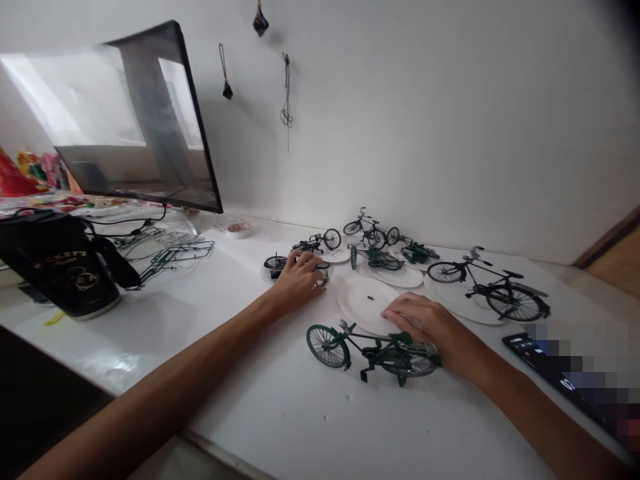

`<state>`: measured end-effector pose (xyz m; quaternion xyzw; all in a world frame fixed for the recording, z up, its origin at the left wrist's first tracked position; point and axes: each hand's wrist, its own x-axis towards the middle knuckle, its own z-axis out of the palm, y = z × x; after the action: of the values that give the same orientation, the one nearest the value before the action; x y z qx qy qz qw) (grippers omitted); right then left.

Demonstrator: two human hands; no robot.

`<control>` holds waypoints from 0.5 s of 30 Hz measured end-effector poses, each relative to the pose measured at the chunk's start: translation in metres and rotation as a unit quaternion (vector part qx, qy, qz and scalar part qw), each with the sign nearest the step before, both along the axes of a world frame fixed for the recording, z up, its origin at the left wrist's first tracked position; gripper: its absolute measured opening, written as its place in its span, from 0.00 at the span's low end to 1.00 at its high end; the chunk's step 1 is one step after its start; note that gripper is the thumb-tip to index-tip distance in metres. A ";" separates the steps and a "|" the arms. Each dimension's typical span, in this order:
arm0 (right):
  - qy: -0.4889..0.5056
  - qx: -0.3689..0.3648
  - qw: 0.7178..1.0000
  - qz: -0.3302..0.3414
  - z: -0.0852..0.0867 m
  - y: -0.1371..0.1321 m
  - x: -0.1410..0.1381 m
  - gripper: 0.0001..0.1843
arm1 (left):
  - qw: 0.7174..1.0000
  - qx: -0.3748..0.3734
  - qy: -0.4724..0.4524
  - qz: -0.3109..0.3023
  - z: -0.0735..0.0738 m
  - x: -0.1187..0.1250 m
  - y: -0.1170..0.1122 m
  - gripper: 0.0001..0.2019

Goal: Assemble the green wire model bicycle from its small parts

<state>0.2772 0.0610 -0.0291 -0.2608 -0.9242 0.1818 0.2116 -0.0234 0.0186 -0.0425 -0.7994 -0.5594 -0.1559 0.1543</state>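
**A:** What's the room like?

**B:** A white bench [300,427] runs along a white wall [400,120], with a dark-framed monitor [145,127] at the left and a strip of wood [615,260] at the far right.

**A:** Anything that holds things?

**B:** On the left there's a black bag [60,273] with gold print, and I can't see inside it. Just right of it lie green wire frames [170,257], then a roll of tape [239,230] near the wall. Further right, white paper plates [357,300] are spread across the bench, and the nearest one carries a small dark green piece [371,298].

**A:** And the bicycles?

**B:** They're dark green and black wire models. A small one [275,264] sits under the left hand, more stand in a row [370,230] by the wall, a green one [375,347] lies tilted at the front, and a large black one [510,293] stands on a plate at the right. A phone [550,373] lies blurred beyond it.

**A:** The hands?

**B:** The left hand [297,280] is curled over the small model, fingers spread, though I can't tell whether it's gripping. The right hand [425,327] lies nearly flat on the plate's edge, just behind the green model, holding nothing I can see.
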 end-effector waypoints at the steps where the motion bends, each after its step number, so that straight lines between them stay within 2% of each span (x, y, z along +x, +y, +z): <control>1: -0.010 0.017 1.000 0.000 -0.001 0.002 0.001 0.17 | 1.000 -0.002 -0.001 0.003 -0.001 0.001 0.001 0.10; 5: 0.020 0.098 0.994 -0.047 -0.015 0.013 0.004 0.13 | 1.000 -0.013 -0.014 0.005 -0.001 0.007 0.005 0.10; 8: 0.023 0.136 0.987 -0.077 -0.026 0.023 0.004 0.13 | 0.999 -0.021 -0.021 -0.016 0.001 0.007 0.002 0.09; 11: 0.008 0.154 0.985 -0.072 -0.031 0.028 0.000 0.15 | 0.998 -0.027 -0.027 -0.047 0.006 0.006 -0.003 0.06; 15: -0.005 0.158 0.986 -0.046 -0.030 0.027 -0.014 0.16 | 0.996 -0.034 -0.045 -0.068 0.016 0.010 -0.013 0.05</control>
<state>0.2627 0.0880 -0.0586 -0.2674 -0.9295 0.0218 0.2533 -0.0132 0.0054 -0.0269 -0.8327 -0.5149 -0.1826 0.0902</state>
